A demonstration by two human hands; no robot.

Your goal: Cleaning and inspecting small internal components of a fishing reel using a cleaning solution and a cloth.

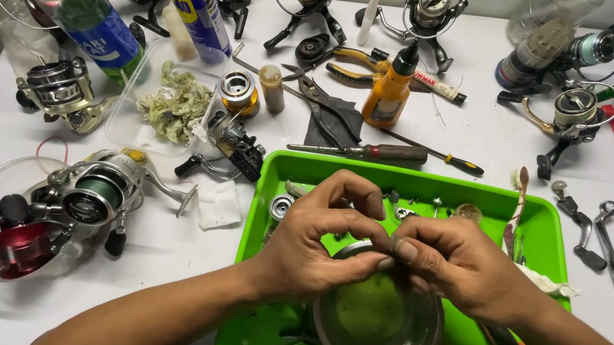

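Head view — left hand (314,237) and right hand (458,266) pinch something tiny together over steel bowl (377,327) in green tray (263,198).

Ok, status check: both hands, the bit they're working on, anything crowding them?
Left hand and right hand pinching a tiny part together; too small to identify. Over steel bowl in green tray. Nothing between them.

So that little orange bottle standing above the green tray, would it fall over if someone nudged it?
Probably, yes. The orange bottle stands upright, tall and narrow on a small base, so a sideways push would likely tip it. Its plastic looks smooth, perhaps slippery. Lying down, its rounded body might roll towards the screwdriver.
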